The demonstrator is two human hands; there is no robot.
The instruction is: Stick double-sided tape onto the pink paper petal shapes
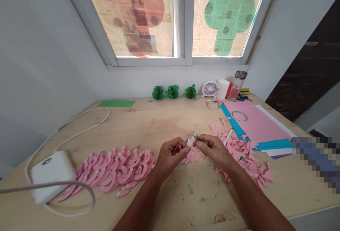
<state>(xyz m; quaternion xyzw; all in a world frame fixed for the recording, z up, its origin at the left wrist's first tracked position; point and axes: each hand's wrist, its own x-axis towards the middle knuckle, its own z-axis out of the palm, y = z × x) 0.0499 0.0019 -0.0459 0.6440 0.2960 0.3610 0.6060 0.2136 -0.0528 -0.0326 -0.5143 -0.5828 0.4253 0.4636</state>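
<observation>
A: What's the grip like?

B: The left hand [171, 155] is curled shut around a pink paper piece [193, 155], a ring-like cut-out, holding it just above the wooden table [164, 117] near the middle. The right hand [212, 147] pinches a thin pair of tweezers [196, 136] between thumb and fingertips, the tips meeting a small white strip [189, 141] at the top of the pink piece. The two hands nearly touch.

A: And around them?

B: To the left lies a row of finished pink curved pieces [117, 170], overlapping one another. To the right, under the right forearm, a loose pile of pink scraps [249, 160]. Beyond that lies a pink sheet [255, 121] over blue and white sheets, with a tape ring [239, 116] resting on it.

A: Further back?

B: Along the wall stand three green paper balls [172, 92], a small white fan [209, 89], a white cup [223, 88] and a clear bottle [237, 85]. At far left a white charger block [51, 174] with its cable looping across the table, and a green sheet [117, 103] near the back edge.
</observation>
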